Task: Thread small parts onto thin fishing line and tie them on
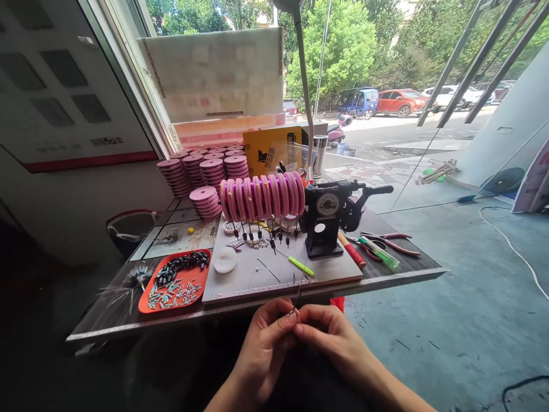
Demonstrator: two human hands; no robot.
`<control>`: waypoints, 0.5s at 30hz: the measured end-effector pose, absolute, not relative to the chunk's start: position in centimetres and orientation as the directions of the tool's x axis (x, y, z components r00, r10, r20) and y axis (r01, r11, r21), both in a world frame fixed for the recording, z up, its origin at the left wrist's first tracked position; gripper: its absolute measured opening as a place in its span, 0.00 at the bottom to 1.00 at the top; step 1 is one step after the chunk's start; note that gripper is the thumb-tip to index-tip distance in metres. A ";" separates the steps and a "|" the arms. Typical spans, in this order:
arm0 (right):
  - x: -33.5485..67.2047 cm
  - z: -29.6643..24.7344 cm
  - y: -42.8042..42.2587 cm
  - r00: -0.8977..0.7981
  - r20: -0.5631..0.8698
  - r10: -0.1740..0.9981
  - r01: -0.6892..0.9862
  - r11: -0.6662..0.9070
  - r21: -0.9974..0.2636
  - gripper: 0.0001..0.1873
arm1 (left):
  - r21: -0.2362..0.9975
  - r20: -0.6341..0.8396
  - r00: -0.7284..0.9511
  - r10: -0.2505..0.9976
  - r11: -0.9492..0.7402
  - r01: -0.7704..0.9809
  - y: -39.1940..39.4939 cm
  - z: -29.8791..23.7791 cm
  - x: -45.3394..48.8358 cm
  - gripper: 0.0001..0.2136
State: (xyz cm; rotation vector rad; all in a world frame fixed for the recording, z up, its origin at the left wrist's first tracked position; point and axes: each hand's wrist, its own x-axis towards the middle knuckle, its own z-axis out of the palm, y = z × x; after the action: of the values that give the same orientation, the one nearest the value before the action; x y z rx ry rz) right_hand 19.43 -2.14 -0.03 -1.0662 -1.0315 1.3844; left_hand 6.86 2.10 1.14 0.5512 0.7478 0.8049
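"Hands first: where are they?"

"Both are low in the view, just off the near edge of the counter (409, 268). Left hand (271, 333) and right hand (326, 332) meet at the fingertips."

"And the fingers?"

"Together on both sides, thumbs and forefingers clamped on one small piece (295, 312) (too tiny to say what it is). A thin dark strand (298, 294) rises from that spot, toward the white board (240, 288) lying on the counter."

"What stands on the board?"

"A black machine (332, 222) with a dial and a crank handle, on its right part. A row of pink rings (266, 197) runs leftward from it, with small dark weights (273, 244) hanging beneath. Below them lie a tool with a lime-green handle (301, 265) and, farther left, a round white dish (225, 260)."

"Anything beside it?"

"To the left, a red tray (144, 305) carries dark, teal and silvery bits, sorted roughly into heaps. Stacks of pink spools (206, 197) rise behind. On the right, a red roll (354, 254) rests at the board's edge, with pliers (403, 244) near it on the counter."
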 end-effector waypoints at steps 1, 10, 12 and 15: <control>19.4 0.0 -2.1 -0.025 -0.065 0.998 -0.213 -0.069 -0.975 0.15 | 0.695 -0.368 0.470 0.802 0.573 -0.433 2.1 1.1 6.9 0.08; 22.5 2.1 -0.6 0.126 0.655 0.745 0.784 0.330 -0.526 0.11 | 0.854 -0.310 0.408 0.859 0.440 -0.278 2.5 0.9 6.6 0.06; 23.0 2.5 0.1 0.060 0.739 0.671 0.872 0.326 -0.366 0.11 | 0.865 -0.301 0.424 0.854 0.432 -0.255 2.7 1.1 6.5 0.05; 23.1 2.8 0.9 0.004 0.764 0.645 0.903 0.326 -0.280 0.13 | 0.856 -0.306 0.465 0.831 0.454 -0.248 2.9 1.4 6.6 0.05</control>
State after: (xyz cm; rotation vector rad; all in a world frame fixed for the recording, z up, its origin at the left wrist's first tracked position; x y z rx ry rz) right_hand 23.10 0.87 2.82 -1.3977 -1.7188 -0.3712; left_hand 6.57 2.95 1.41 0.8372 0.8219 0.7667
